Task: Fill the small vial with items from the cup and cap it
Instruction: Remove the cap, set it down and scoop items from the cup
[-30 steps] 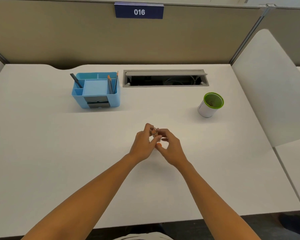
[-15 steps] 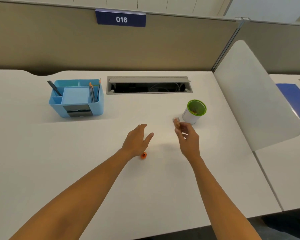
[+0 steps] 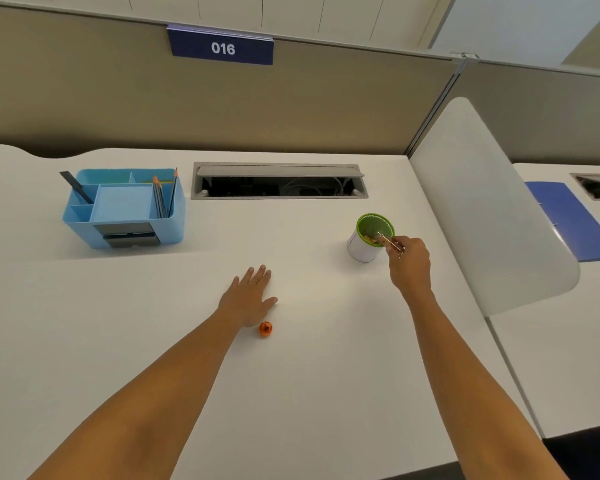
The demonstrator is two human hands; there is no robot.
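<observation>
A small clear vial [image 3: 389,242] is pinched in the fingers of the right hand [image 3: 410,264], tilted so its open mouth dips over the rim of the cup [image 3: 370,238]. The vial is tiny and see-through, so whether it holds anything cannot be told. The cup is white with a green rim and lining, standing on the right side of the white desk [image 3: 291,375]; a few pale orange bits show inside, mostly hidden by the rim.

The orange cap [image 3: 265,329] lies on the desk just beside the heel of the left hand [image 3: 248,299], not touching the vial. That hand is open, fingers spread, holding nothing.

Farther back sit a blue desk organiser [image 3: 125,207] with pencils and an open cable slot [image 3: 278,181] — beyond them, a partition sign [image 3: 221,46] reads 016.
</observation>
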